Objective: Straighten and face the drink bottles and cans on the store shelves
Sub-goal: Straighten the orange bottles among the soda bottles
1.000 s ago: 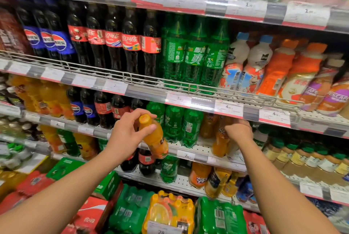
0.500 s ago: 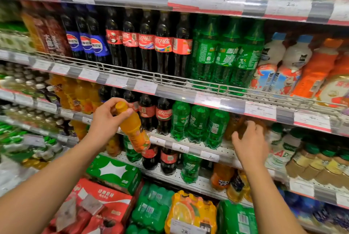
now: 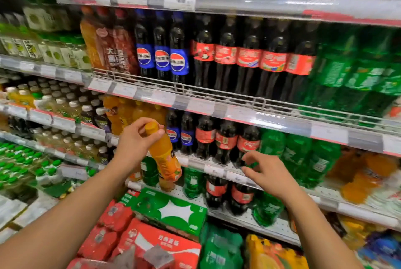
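My left hand (image 3: 135, 140) grips the cap end of a small orange soda bottle (image 3: 165, 156), which hangs tilted in front of the third shelf. To its left on that shelf stands a row of orange bottles (image 3: 130, 114). My right hand (image 3: 268, 173) hovers with fingers spread and holds nothing, just in front of the small cola bottles (image 3: 225, 138) and small green soda bottles (image 3: 297, 151). Small blue-label cola bottles (image 3: 180, 134) stand behind the held bottle. The view is blurred.
Large blue-label, red-label cola (image 3: 249, 56) and green bottles (image 3: 351, 69) fill the shelf above behind a wire rail (image 3: 217, 93). Red (image 3: 152, 245) and green (image 3: 173, 212) can cases and shrink-wrapped packs lie stacked below. More orange bottles (image 3: 364, 177) stand at the right.
The view has swung left along the shelves. My left hand carried the orange bottle leftward. My right hand came off the orange bottles at the right and now hovers spread before the colas.
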